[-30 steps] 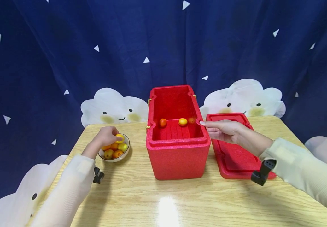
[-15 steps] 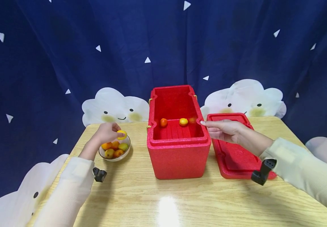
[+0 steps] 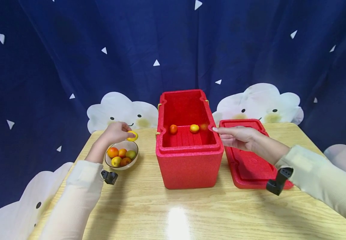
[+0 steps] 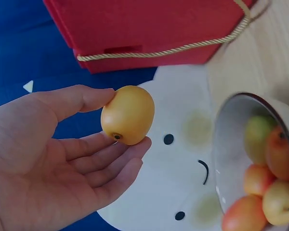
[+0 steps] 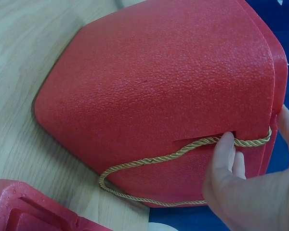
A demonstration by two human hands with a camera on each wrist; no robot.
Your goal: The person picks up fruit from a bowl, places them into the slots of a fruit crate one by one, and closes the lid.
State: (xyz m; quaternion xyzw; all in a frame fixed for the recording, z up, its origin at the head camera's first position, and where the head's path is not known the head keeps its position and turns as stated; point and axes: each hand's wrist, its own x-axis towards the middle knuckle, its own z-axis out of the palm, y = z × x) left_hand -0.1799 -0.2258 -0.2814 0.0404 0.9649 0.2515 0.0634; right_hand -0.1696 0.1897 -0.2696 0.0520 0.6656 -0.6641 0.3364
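1. Apparently partway along, to judge from the layout across the wooden desk (image 3: pixel 145 213).
2. Near the middle, the red foam box (image 3: pixel 191 171), open; from the head, a reddish-orange fruit (image 3: pixel 173 129) and a yellow-orange fruit (image 3: pixel 194 128) visible inside, presumably done; from the right wrist, just the outer wall and gold rope (image 5: pixel 154 161).
3. To its right, the red lid (image 3: pixel 251 163), off and lying on the desk.
4. Well left of the box, the white bowl (image 4: pixel 231 144), with five fruits (image 4: pixel 245 214) seemingly left to move.
5. At the box rim, the right hand (image 3: pixel 240 138), holding on: thumb at the edge, fingers against the outer wall, fingertip contact clear only from the right wrist.
6. Raised near the bowl, the left hand (image 4: pixel 62 154), pinching between thumb and fingers.
7. In that pinch, the yellow fruit (image 4: pixel 130 115), not yet boxed; dark spot (image 4: pixel 117 136) visible only from the left wrist.
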